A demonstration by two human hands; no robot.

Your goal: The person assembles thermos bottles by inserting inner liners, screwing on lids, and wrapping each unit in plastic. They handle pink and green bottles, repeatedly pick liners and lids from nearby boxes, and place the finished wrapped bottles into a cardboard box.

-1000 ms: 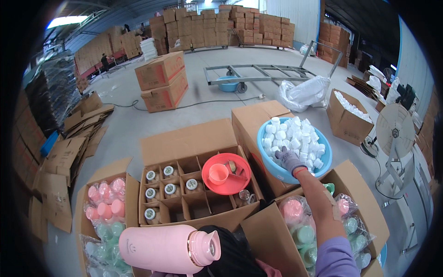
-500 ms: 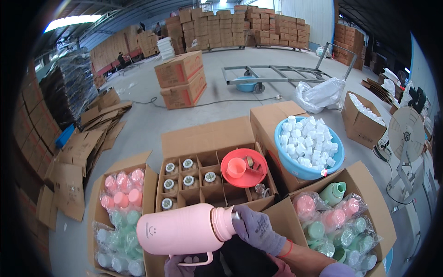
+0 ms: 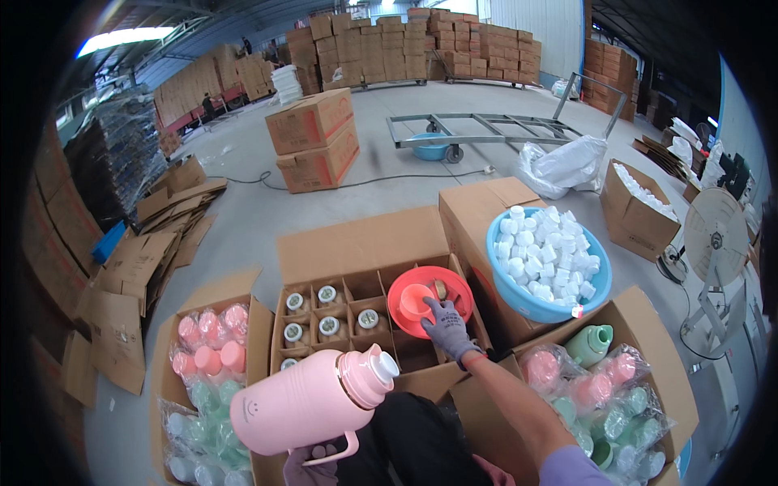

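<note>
My left hand (image 3: 312, 465) holds a pink vacuum jug (image 3: 298, 398) by its handle side, low in front of me. The jug leans to the right, with a white stopper (image 3: 384, 366) in its mouth and a small smiling face on its body. My right hand (image 3: 447, 330), in a grey glove, reaches into a red basin (image 3: 400, 326). Its thumb and finger straddle the near right rim of a pink cup (image 3: 416, 300) standing there. Small brownish pieces lie beside the cup. The basin rests on a divided carton (image 3: 356, 235) with several silver-capped bottles in its cells.
At the left, an open carton (image 3: 258, 340) holds pink, green and white bagged jugs. Another carton (image 3: 671, 356) of bagged jugs stands at the right. A blue basin (image 3: 604, 283) of white stoppers sits on a box. Beyond are stacked boxes (image 3: 312, 138), a cart frame (image 3: 486, 134) and a fan (image 3: 715, 239).
My right hand has left the jug's mouth and moved up and right to the pink cup in the red basin. The jug has tilted, and its white stopper now shows.
</note>
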